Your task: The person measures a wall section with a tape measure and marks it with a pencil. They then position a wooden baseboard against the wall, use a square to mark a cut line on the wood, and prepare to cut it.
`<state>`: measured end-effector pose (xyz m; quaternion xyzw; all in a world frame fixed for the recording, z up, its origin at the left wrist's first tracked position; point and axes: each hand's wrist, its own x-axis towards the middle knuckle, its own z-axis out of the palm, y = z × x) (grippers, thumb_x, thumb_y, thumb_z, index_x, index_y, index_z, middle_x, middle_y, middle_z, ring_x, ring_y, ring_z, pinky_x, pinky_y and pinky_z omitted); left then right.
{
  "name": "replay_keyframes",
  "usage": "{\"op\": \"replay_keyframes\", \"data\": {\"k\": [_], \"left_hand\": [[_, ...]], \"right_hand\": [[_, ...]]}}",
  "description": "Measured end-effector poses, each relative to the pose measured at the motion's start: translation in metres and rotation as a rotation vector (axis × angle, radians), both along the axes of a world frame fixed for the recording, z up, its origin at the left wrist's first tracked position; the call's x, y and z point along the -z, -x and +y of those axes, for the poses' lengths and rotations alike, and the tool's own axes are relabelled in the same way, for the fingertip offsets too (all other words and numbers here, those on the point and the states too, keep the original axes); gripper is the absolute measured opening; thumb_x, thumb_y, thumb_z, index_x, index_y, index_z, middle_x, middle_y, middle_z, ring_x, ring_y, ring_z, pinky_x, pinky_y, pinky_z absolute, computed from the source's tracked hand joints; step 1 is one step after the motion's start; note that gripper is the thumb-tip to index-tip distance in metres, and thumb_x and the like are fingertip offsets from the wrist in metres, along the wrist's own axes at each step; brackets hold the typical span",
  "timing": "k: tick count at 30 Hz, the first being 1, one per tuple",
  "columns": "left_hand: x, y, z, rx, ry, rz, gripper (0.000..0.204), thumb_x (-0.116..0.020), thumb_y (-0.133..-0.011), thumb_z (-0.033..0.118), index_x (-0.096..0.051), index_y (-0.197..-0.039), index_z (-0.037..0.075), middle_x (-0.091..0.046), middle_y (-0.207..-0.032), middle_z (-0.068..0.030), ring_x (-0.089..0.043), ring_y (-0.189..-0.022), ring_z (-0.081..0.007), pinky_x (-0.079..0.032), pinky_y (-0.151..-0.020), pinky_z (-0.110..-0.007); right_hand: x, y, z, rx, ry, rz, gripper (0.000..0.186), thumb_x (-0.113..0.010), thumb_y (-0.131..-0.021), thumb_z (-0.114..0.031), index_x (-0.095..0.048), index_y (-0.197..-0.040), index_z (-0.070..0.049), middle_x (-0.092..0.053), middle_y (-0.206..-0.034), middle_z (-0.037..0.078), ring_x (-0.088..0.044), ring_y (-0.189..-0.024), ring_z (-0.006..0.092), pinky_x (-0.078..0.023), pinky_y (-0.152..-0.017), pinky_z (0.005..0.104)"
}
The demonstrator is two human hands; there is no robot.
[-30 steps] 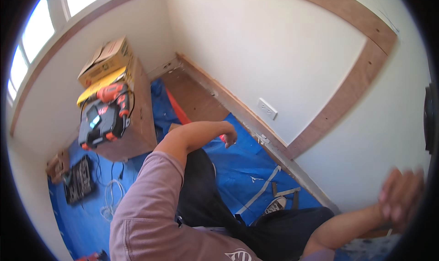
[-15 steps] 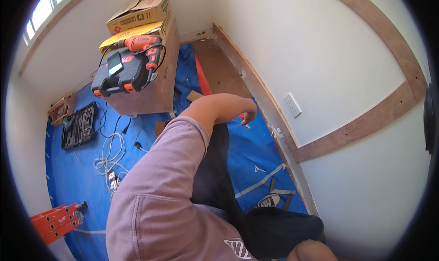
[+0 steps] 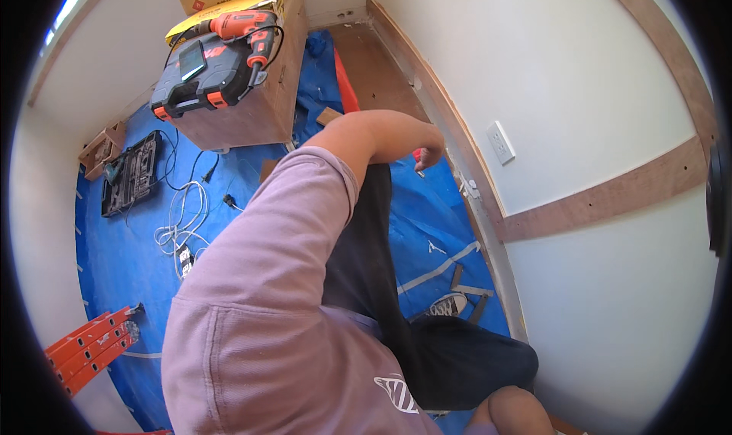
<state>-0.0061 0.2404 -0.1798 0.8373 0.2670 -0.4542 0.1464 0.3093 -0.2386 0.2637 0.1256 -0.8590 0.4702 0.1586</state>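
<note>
My left arm, in a mauve sleeve, stretches forward over my dark-trousered leg [image 3: 358, 260] and bends toward the right wall. At its end my left hand [image 3: 432, 150] hangs above the blue sheet, fingers curled around a small red tool [image 3: 418, 159] with a pale tip. Most of that tool is hidden by the fingers, so its kind is unclear. Bare skin of my bent right arm [image 3: 520, 412] shows at the lower edge; the right hand itself is out of the picture.
A blue sheet [image 3: 427, 214] covers much of the floor. An orange drill [image 3: 242, 26] and a phone [image 3: 193, 60] lie on a dark tool case [image 3: 202, 80] atop a wooden box [image 3: 259, 115]. Left are an open tool set [image 3: 131, 174], coiled cords [image 3: 183, 214] and an orange ladder [image 3: 95, 343].
The view has tilted downward, so the room's things sit higher in the picture. My left hand keeps its curled shape near the right wall, with the red tool still in it.
</note>
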Motion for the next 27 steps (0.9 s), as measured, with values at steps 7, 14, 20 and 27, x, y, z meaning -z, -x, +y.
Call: {"op": "replay_keyframes", "data": {"k": [7, 14, 20, 27], "left_hand": [[-0.010, 0.002, -0.010, -0.011, -0.010, 0.045, 0.051, -0.084, -0.088, 0.037, -0.077, -0.131, 0.010, -0.076, -0.128, -0.0119, -0.071, -0.114, -0.0321, -0.056, -0.102, -0.050], [-0.026, 0.001, -0.014, -0.059, -0.009, 0.043, 0.051, -0.086, -0.087, 0.037, -0.077, -0.130, 0.011, -0.076, -0.122, -0.0096, -0.070, -0.110, -0.0303, -0.055, -0.098, -0.049], [-0.028, -0.001, -0.016, -0.037, 0.003, 0.025, 0.049, -0.087, -0.086, 0.036, -0.078, -0.127, 0.012, -0.076, -0.118, -0.0092, -0.069, -0.105, -0.0290, -0.055, -0.095, -0.048], [-0.034, 0.003, -0.019, -0.072, -0.005, 0.006, 0.046, -0.086, -0.085, 0.034, -0.078, -0.126, 0.014, -0.075, -0.115, -0.0083, -0.068, -0.104, -0.0274, -0.055, -0.093, -0.048]], "right_hand": [[0.008, 0.020, 0.029, 0.076, -0.085, 0.125, 0.026, -0.064, -0.098, -0.020, -0.070, -0.115, -0.001, -0.074, -0.109, 0.016, -0.070, -0.099, 0.0363, -0.052, -0.088, 0.0551], [0.011, 0.027, 0.042, 0.135, -0.107, 0.174, 0.022, -0.064, -0.096, -0.019, -0.069, -0.111, -0.002, -0.072, -0.104, 0.015, -0.069, -0.095, 0.0345, -0.051, -0.085, 0.0527], [0.012, 0.030, 0.048, 0.168, -0.125, 0.192, 0.019, -0.064, -0.095, -0.017, -0.068, -0.107, -0.003, -0.071, -0.100, 0.014, -0.069, -0.091, 0.0330, -0.050, -0.082, 0.0506], [0.012, 0.031, 0.053, 0.192, -0.140, 0.207, 0.015, -0.064, -0.093, -0.016, -0.067, -0.103, -0.004, -0.070, -0.095, 0.013, -0.068, -0.086, 0.0311, -0.049, -0.078, 0.0482]]}}
